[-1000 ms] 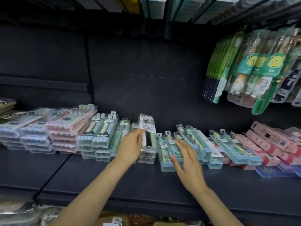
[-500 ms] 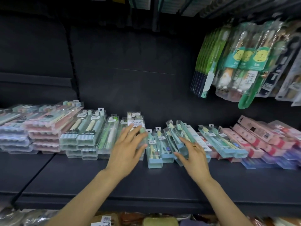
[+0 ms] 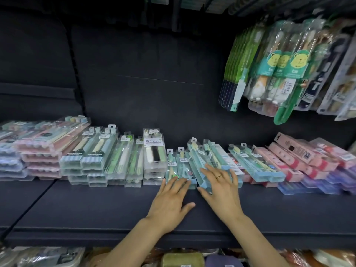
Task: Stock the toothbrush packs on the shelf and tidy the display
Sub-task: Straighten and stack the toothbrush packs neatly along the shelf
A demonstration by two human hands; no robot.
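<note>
Left hand [image 3: 169, 201] lay flat on the dark shelf [image 3: 96, 209], fingers straight and spread, tips touching the near ends of two small teal packs [image 3: 178, 170] that lay side by side, each with a white hang tab. Thumb pointed right, free of any pack.

Right hand [image 3: 219, 187], a ring [image 3: 219, 177] on one finger, lay with fingers straight over the near end of a tilted blue pack [image 3: 200, 160]; thumb sat at that pack's lower left corner. Whether the thumb pinched or only touched could not be told. A second blue pack leaned just beside it on the right.

Left of the teal packs stood a clear stack [image 3: 154, 153]; its top label read "SOFT TOOTHBRUSH", smaller print below unreadable. Further left: two stacks of green-handled packs, then two striped-band stacks [image 3: 90, 155], writing on the bands too blurred to read, then pink stacks [image 3: 48, 145] and pale blue ones at the far left edge.

Right of the hands: two more blue packs [image 3: 254, 162], then overlapping pink boxes [image 3: 294, 157] with barcode stickers, not countable.

Upper right, hanging packs [image 3: 285, 70]: three showed yellow bear faces on teal cards, lettering unreadable; a row of green-edged cards hung to their left.
</note>
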